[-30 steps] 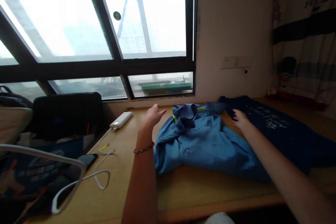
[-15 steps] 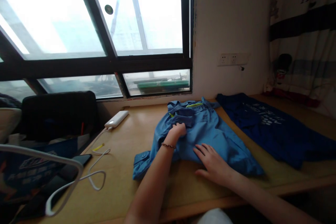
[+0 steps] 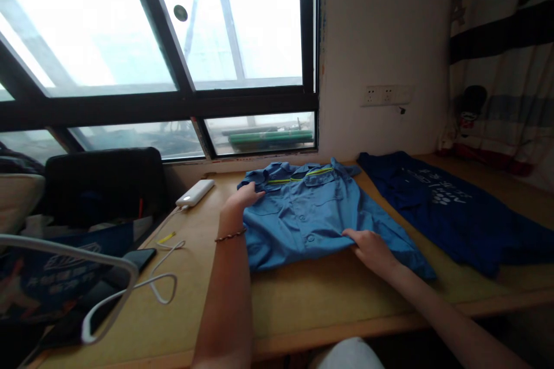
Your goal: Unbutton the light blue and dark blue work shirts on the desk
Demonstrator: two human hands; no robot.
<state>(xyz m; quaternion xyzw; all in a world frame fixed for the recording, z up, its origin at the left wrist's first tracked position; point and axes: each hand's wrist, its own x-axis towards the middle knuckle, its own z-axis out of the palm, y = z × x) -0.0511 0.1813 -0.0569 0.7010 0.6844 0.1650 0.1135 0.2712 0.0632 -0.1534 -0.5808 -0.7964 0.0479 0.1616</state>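
As your left fingers point(image 3: 250, 191) and right fingers point(image 3: 355, 235) grip the shirt point(image 3: 312, 207), uneven pulling could bunch its front.

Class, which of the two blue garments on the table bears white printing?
The dark blue garment, lying at the right. The lighter blue shirt beside it shows yellow-green trim instead, and the left hand and right hand are on it.

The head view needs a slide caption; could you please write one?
Left hand and right hand hold a blue shirt on a table beside a darker garment.
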